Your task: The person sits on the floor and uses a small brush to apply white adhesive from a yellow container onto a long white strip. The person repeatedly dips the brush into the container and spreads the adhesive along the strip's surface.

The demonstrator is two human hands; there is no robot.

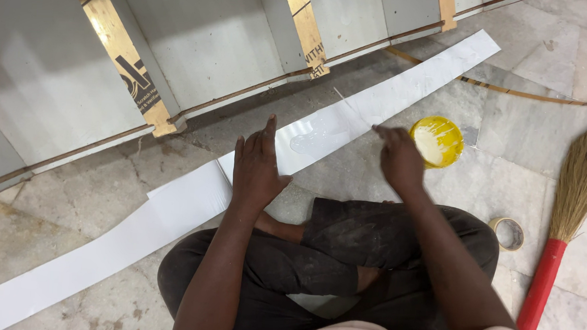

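On the floor, white strip (pixel 350 121) under open left hand (pixel 256 166), right hand (pixel 399 158) loosely curled

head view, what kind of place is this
Probably an indoor carpentry or fit-out worksite: a person sits on a stone floor by a long white laminate strip, a yellow bowl of white glue and grey laminated panels.

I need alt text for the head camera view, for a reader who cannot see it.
A person sits cross-legged on a stone floor, left hand over a long white strip, right hand beside a yellow bowl of whitish paste. A tape roll and broom lie nearby.
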